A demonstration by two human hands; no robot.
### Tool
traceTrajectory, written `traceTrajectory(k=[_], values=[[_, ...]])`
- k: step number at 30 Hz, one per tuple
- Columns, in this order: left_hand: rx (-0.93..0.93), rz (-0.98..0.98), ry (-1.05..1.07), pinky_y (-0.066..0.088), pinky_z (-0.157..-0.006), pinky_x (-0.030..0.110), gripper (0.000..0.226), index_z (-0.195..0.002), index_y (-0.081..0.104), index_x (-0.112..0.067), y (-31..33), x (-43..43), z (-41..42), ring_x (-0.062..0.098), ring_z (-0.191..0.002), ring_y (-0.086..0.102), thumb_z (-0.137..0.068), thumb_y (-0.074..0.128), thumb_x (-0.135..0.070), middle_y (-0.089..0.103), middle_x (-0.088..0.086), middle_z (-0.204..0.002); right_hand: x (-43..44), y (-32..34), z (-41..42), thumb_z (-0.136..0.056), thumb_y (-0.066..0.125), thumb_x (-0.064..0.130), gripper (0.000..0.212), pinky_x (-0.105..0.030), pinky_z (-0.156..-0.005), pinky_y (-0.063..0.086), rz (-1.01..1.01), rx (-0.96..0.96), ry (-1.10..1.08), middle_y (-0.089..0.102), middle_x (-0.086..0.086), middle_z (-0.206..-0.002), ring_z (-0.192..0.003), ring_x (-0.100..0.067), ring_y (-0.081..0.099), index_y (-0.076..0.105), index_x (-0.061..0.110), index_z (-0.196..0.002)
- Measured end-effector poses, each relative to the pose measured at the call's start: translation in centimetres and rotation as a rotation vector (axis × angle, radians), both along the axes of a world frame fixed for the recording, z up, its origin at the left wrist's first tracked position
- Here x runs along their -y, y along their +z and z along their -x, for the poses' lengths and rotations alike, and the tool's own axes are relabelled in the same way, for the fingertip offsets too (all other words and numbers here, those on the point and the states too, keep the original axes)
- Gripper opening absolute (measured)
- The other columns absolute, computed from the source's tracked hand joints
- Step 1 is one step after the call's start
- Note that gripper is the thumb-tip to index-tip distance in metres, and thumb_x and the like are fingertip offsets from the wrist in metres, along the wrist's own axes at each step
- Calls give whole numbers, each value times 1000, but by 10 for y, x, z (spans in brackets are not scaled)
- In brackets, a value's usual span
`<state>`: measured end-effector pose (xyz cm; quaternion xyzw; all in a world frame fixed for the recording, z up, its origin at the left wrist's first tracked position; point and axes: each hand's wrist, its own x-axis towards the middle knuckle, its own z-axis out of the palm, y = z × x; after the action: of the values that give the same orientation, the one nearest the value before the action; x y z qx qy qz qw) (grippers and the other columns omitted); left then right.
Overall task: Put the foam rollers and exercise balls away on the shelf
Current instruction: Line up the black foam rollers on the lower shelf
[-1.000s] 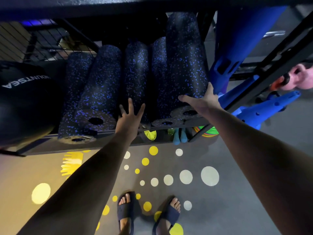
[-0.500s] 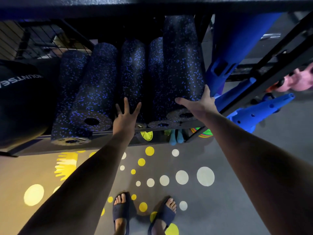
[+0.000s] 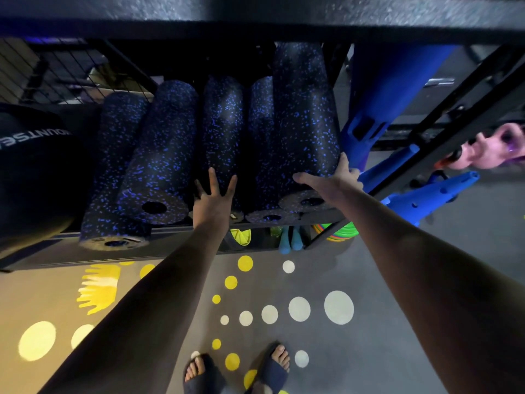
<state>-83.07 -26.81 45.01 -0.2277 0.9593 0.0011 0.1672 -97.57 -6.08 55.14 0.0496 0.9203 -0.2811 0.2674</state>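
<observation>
- My right hand (image 3: 331,184) has the top roller (image 3: 304,115) by its near end. The thumb is stretched across the upper face and the fingers are curled down the right flank.
- That roller is on the shelf (image 3: 56,251), riding on the right-hand roller (image 3: 261,123) of the lower row. Its near end sits roughly level with the front lip.
- My left hand (image 3: 213,203) is flat with the fingers spread, holding nothing, laid over the near end of the middle roller (image 3: 223,123). The light is dim, so I can't tell whether the palm presses or only touches.
- I judge the step to be seating the top roller so it stays put.
- To do that well, I'd push along its length, not down, until it is as deep as its neighbours.
- I'd settle it into the groove between two lower rollers rather than leave it perched on one crown.
- The left palm should brace the lower row, since foam slides easily and a shove from above could squeeze a roller forward.
- I'd loosen the right grip slowly and watch for rolling toward the blue post (image 3: 377,89).
- The far-left roller (image 3: 116,155) pokes out past the lip and wants a nudge inward afterwards.
- The black ball (image 3: 31,172) sits at the shelf's left end and needs nothing from me now.
</observation>
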Motion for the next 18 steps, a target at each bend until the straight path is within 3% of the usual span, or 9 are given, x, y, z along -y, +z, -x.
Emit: traceTrajectory(k=[2,4,6,8,10,12,14,16,18], values=[[13,-20,-11,55,-95,46,110,-159,-18,-37,6,3,0,57,-150,9,-92,63,-2,-28,23,-164,8,7,-4,-63,77,73,129,-50,-118,27,-92,-95,37,18,-8,-159,-144,-36,23,3,33,-161],[-1,-69,-28,49,-105,51,104,-160,-14,-35,12,8,-5,55,-150,10,-95,64,-11,-18,23,-166,18,9,-16,-68,74,70,120,-51,-115,29,-152,-242,105,20,-8,-158,-142,-37,26,7,32,-161],[-222,-62,-176,33,-118,57,93,-164,5,-27,27,16,-17,49,-152,17,-93,66,-18,9,24,-168,29,6,-29,-76,68,67,113,-51,-118,26,-207,-327,163,13,-11,-164,-145,-39,24,3,31,-161],[-558,41,-283,20,-123,58,74,-158,35,-20,48,31,-35,40,-152,26,-90,64,-23,32,19,-163,38,3,-38,-82,58,69,109,-53,-121,18,-261,-327,173,2,-13,-169,-151,-39,15,-5,30,-162],[-717,99,-132,6,-124,60,67,-153,43,-19,66,54,-52,43,-152,23,-91,58,-41,31,20,-163,41,4,-38,-85,50,71,106,-54,-122,14,-318,-298,179,-4,-12,-169,-153,-40,10,-11,28,-161],[-608,59,203,1,-120,65,93,-159,27,-19,74,79,-63,54,-150,14,-86,54,-70,16,27,-165,43,5,-38,-85,48,73,107,-55,-122,14,-348,-283,175,-5,-12,-169,-153,-41,9,-13,28,-161],[-402,-109,500,7,-118,70,130,-162,5,-21,74,100,-69,57,-149,8,-67,60,-89,1,27,-167,45,6,-39,-79,53,78,115,-55,-122,16,-355,-301,166,-3,-12,-169,-152,-41,12,-12,28,-161],[-298,-348,648,20,-116,69,145,-161,-6,-28,72,111,-66,55,-148,14,-55,71,-88,2,23,-168,43,4,-41,-68,63,82,131,-55,-121,18,-366,-304,166,-2,-13,-169,-151,-42,13,-12,29,-160],[-302,-487,724,28,-113,69,141,-162,-5,-31,69,111,-61,52,-145,19,-59,81,-76,11,21,-166,40,2,-42,-58,75,81,145,-56,-121,20,-405,-299,182,-3,-14,-168,-151,-42,15,-15,29,-159]])
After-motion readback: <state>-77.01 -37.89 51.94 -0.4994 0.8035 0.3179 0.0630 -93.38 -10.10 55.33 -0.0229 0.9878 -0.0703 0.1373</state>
